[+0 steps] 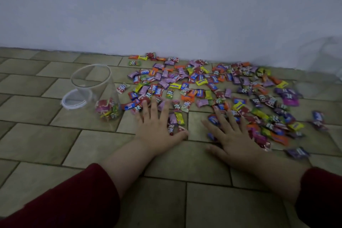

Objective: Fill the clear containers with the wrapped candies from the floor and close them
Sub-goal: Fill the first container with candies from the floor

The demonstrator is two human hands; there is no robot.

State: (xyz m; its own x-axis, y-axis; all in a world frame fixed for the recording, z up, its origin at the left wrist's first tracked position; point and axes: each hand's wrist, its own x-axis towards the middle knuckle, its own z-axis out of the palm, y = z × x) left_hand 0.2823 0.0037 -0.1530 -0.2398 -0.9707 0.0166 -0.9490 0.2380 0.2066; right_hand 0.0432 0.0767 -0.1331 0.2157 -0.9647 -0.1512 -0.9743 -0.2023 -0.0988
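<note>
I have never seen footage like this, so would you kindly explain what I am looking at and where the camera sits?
There is no machine here. A person wears one wide-angle camera on the head, and it looks forward and down at their own two hands. This single picture is that head view.

The left hand and the right hand lie open with fingers spread, on the near edge of a spread of wrapped candies. The candies lie on a tiled floor in front of a wall. Neither hand holds anything.

On the left stands a clear container, open, with only a few candies in its bottom. Its lid lies on the floor right beside it.
</note>
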